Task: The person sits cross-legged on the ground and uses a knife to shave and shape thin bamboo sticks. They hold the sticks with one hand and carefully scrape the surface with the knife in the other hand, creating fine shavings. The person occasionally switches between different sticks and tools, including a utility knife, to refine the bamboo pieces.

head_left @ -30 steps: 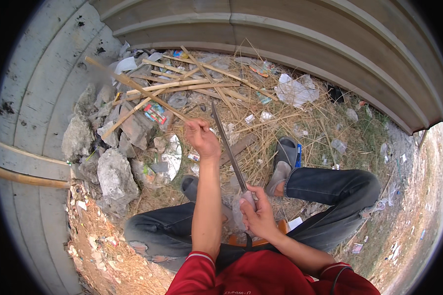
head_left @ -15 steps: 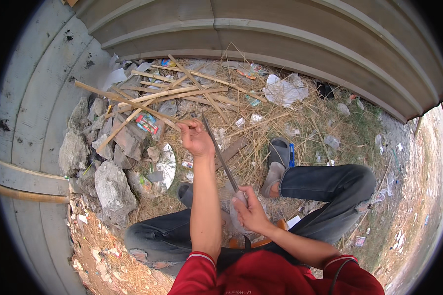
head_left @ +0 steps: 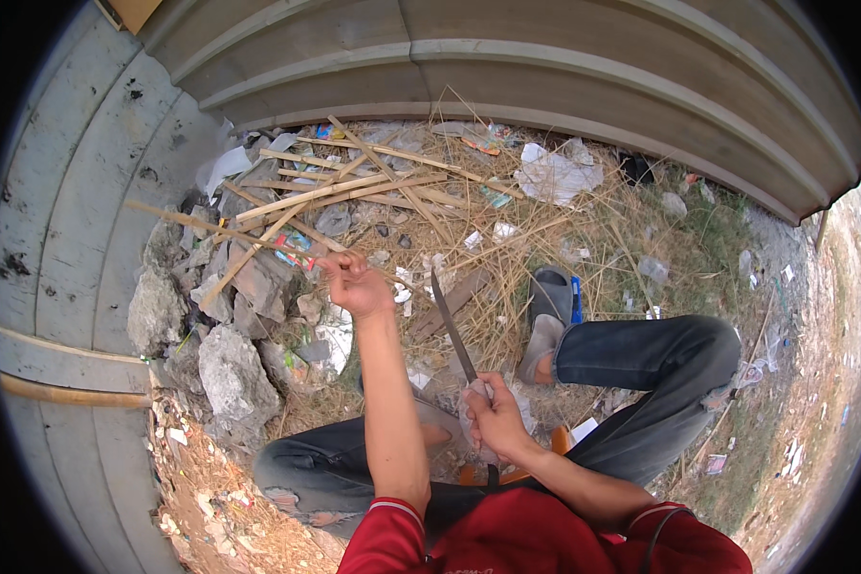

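Note:
My left hand (head_left: 357,285) is closed around a long, thin bamboo strip (head_left: 187,221), which slants from the upper left down to the hand. A short end of the strip pokes out past the fingers toward the blade. In my right hand (head_left: 499,418) is a long knife (head_left: 452,330), gripped by its pale wrapped handle, its narrow dark blade pointing up and away from me. The blade tip is to the right of my left hand, and a gap shows between it and the hand.
Several split bamboo strips (head_left: 354,187) lie crossed in a pile ahead. Rough grey rocks (head_left: 228,373) are heaped at the left beside a grey panel wall (head_left: 77,210). A corrugated metal wall (head_left: 526,62) closes the far side. Dry grass and litter surround my sandalled foot (head_left: 548,316).
My left hand has moved left and slightly nearer me with the strip, which now lies at a flatter slant. The knife has shifted a little right and nearer, so its tip is farther from the hand.

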A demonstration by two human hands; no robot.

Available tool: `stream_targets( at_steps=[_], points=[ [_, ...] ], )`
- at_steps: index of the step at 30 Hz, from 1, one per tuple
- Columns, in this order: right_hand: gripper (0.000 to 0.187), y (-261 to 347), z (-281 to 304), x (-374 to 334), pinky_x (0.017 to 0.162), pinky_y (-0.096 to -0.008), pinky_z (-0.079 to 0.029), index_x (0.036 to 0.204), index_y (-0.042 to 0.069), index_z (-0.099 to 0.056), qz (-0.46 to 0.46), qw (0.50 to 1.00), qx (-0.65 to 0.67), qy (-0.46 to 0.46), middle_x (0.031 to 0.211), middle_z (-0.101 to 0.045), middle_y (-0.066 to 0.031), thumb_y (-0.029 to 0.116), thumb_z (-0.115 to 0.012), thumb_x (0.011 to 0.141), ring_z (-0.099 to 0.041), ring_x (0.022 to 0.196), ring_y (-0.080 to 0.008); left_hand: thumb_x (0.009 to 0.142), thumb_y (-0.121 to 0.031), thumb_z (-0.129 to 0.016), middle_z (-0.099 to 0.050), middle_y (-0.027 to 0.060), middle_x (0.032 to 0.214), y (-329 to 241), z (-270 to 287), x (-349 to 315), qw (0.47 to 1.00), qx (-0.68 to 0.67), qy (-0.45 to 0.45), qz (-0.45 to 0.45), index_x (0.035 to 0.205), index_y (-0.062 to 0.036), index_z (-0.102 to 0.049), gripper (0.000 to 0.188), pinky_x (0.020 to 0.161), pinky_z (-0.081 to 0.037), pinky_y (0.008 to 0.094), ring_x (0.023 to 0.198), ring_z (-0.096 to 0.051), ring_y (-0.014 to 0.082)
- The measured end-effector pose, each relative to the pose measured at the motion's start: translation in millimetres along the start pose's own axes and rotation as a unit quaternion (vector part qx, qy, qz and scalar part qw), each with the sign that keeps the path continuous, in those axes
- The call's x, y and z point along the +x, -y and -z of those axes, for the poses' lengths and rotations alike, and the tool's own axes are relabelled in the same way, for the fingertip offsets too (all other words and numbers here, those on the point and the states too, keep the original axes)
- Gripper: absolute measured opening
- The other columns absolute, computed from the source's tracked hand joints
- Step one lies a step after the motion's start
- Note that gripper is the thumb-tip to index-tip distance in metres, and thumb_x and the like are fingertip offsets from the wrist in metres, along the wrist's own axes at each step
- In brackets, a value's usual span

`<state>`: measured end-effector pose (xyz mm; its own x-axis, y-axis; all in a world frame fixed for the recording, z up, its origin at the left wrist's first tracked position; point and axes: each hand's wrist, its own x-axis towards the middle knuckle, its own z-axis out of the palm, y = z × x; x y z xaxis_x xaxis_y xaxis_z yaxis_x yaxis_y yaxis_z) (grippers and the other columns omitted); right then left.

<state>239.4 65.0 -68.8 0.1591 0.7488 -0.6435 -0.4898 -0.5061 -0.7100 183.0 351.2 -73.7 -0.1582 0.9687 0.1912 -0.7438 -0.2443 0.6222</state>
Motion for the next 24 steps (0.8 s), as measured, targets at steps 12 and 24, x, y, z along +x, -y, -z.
stream_targets(
  at_steps=[12, 24],
  points=[
    [0.042, 15.9, -13.1, -14.3, 0.042, -0.0246, -0.041, 0.138, 0.012, -0.033, 0.453, 0.886, -0.052, -0.086, 0.076, -0.051, -0.0033, 0.014, -0.057, 0.103, -0.046, 0.046, -0.0084, 0.103, -0.044, -0.053, -0.024, -0.0038, 0.049, -7.4, -10.5, -3.0, 0.982, 0.039, 0.035, 0.179, 0.055, -0.0173, -0.031, 0.059, 0.051, -0.018, 0.0298, 0.049, -0.019, 0.011],
    [0.033, 81.0, 3.7, -30.5, 0.041, -0.0243, -0.038, 0.132, 0.007, -0.039, 0.227, 0.968, 0.094, -0.057, 0.072, -0.05, -0.0017, 0.011, -0.055, 0.103, -0.046, 0.048, -0.0062, 0.1, -0.028, -0.052, -0.02, -0.0047, 0.046, 0.3, -10.0, -7.8, 0.969, 0.012, 0.086, 0.231, 0.052, -0.0182, -0.027, 0.055, 0.047, -0.017, 0.0302, 0.042, -0.014, 0.0107]
  ],
)
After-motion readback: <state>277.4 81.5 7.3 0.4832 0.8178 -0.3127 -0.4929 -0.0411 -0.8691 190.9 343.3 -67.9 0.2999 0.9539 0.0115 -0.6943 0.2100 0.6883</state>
